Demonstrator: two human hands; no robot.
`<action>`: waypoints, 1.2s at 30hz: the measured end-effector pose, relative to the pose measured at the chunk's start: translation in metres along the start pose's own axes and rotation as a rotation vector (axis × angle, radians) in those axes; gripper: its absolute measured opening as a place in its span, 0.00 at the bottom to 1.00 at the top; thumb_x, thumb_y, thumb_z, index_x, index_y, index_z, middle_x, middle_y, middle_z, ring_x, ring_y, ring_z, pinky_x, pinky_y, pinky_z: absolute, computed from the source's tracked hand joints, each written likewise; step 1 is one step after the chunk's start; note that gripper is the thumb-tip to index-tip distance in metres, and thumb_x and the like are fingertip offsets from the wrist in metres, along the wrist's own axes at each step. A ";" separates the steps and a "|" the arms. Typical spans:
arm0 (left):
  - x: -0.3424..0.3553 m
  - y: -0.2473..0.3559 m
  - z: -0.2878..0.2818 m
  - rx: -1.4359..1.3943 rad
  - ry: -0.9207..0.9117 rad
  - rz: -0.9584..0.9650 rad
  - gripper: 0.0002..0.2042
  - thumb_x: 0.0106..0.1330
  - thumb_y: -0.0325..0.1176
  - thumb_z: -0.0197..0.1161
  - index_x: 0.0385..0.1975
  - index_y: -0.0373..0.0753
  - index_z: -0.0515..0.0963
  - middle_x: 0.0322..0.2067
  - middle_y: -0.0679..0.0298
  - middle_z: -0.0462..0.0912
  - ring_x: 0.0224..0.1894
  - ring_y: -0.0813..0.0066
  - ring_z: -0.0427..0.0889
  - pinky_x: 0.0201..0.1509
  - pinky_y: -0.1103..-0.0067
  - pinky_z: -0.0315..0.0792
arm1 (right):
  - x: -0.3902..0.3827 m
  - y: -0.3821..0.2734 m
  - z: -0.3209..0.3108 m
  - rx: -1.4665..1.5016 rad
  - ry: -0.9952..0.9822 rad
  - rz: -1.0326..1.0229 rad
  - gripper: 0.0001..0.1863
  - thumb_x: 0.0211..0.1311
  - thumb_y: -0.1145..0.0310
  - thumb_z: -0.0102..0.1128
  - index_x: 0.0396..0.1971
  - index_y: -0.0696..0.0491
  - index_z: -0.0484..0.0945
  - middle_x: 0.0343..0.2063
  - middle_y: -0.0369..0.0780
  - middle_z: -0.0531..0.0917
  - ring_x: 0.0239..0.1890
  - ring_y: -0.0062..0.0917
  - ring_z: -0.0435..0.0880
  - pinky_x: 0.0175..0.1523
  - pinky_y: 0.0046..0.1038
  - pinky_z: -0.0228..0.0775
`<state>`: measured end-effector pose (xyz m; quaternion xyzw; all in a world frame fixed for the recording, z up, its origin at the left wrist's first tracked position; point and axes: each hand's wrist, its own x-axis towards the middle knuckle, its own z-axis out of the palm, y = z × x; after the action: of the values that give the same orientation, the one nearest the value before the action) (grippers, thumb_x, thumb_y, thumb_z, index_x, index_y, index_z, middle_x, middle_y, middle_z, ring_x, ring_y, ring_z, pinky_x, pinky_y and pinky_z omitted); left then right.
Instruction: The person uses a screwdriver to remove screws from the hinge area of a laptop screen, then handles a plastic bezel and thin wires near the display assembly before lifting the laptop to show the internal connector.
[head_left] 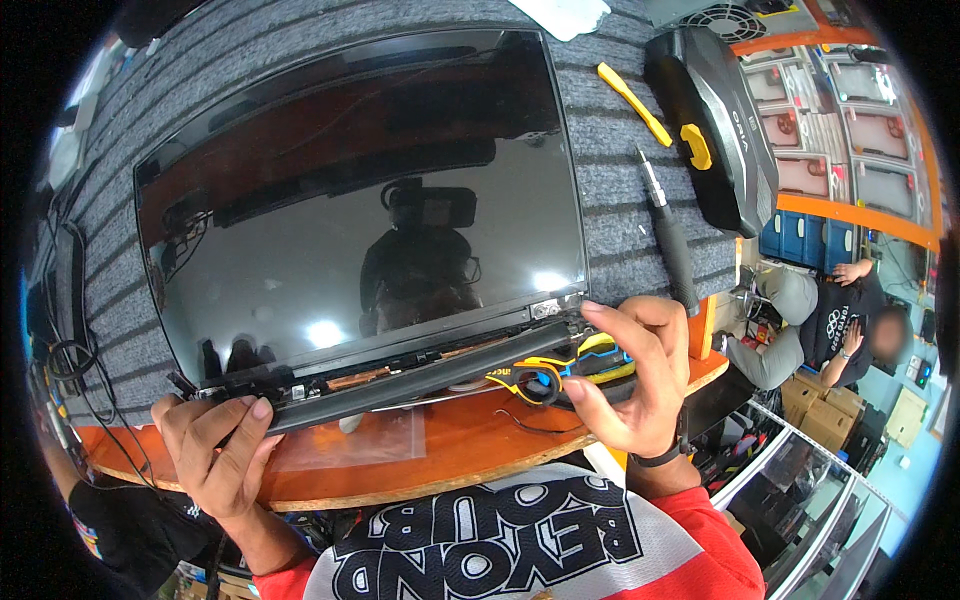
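Mostly glossy black screen [365, 215], slim dark strip [420, 379] below.

The left hand [215, 455] reaches up from the lower edge, its fingers bent and drawn close together in a pinch. The right hand [640, 385] is turned inward, index finger bent, thumb held apart below it, wrist [655, 450] angled leftward.

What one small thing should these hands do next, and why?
I'd probably close the right hand gently on the right end of the long dark strip. The left hand pinches its left end, but the right hand's grasp stands open, and a copper-coloured part lies exposed beside it, so steadying both ends seems safer.
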<state>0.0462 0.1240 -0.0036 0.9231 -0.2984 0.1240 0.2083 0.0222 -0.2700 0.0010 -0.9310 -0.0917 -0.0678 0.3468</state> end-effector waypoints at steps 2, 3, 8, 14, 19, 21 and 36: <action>0.002 -0.001 0.000 0.010 0.003 0.025 0.20 0.53 0.43 0.75 0.44 0.43 0.89 0.38 0.67 0.86 0.37 0.66 0.76 0.46 0.63 0.64 | 0.003 0.000 0.002 -0.063 -0.007 0.001 0.29 0.47 0.65 0.83 0.53 0.52 0.86 0.35 0.38 0.73 0.34 0.28 0.71 0.41 0.31 0.65; 0.001 -0.001 0.000 0.018 0.004 0.036 0.19 0.53 0.43 0.75 0.44 0.42 0.89 0.38 0.66 0.85 0.37 0.66 0.76 0.46 0.62 0.64 | 0.005 0.000 0.002 -0.084 -0.017 0.003 0.28 0.47 0.65 0.83 0.52 0.52 0.86 0.36 0.38 0.73 0.35 0.29 0.72 0.41 0.31 0.65; 0.000 -0.001 0.000 0.015 -0.007 0.015 0.19 0.55 0.40 0.74 0.44 0.37 0.88 0.38 0.61 0.85 0.40 0.61 0.76 0.48 0.61 0.66 | 0.012 0.002 0.000 -0.067 -0.049 0.018 0.22 0.48 0.66 0.82 0.44 0.52 0.85 0.36 0.41 0.74 0.37 0.33 0.74 0.43 0.33 0.67; 0.001 0.000 -0.002 0.030 -0.049 -0.008 0.18 0.56 0.39 0.74 0.44 0.35 0.87 0.38 0.58 0.84 0.42 0.58 0.76 0.50 0.60 0.67 | 0.028 0.005 -0.009 -0.006 -0.176 0.020 0.20 0.48 0.65 0.81 0.40 0.50 0.82 0.40 0.41 0.74 0.42 0.37 0.76 0.49 0.37 0.68; 0.002 0.000 0.002 0.052 0.026 -0.001 0.19 0.57 0.44 0.73 0.45 0.41 0.88 0.38 0.64 0.85 0.38 0.63 0.76 0.47 0.62 0.65 | 0.038 0.008 -0.014 -0.036 -0.222 -0.065 0.20 0.47 0.64 0.81 0.39 0.49 0.82 0.41 0.40 0.74 0.41 0.36 0.76 0.48 0.37 0.68; 0.002 0.000 0.002 0.053 0.030 -0.005 0.18 0.58 0.44 0.73 0.45 0.41 0.88 0.38 0.64 0.85 0.38 0.63 0.77 0.48 0.62 0.65 | 0.039 0.009 -0.014 -0.036 -0.229 -0.076 0.19 0.47 0.64 0.81 0.39 0.49 0.82 0.41 0.40 0.74 0.40 0.35 0.75 0.47 0.36 0.67; 0.003 -0.001 0.001 -0.003 0.005 -0.048 0.19 0.56 0.43 0.74 0.44 0.39 0.89 0.36 0.62 0.84 0.39 0.63 0.77 0.49 0.62 0.65 | 0.039 0.011 -0.015 0.017 -0.228 -0.073 0.22 0.48 0.64 0.81 0.43 0.50 0.83 0.41 0.40 0.75 0.41 0.34 0.76 0.47 0.35 0.68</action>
<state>0.0494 0.1227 -0.0034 0.9295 -0.2757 0.1209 0.2132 0.0614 -0.2830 0.0127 -0.9257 -0.1651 0.0268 0.3393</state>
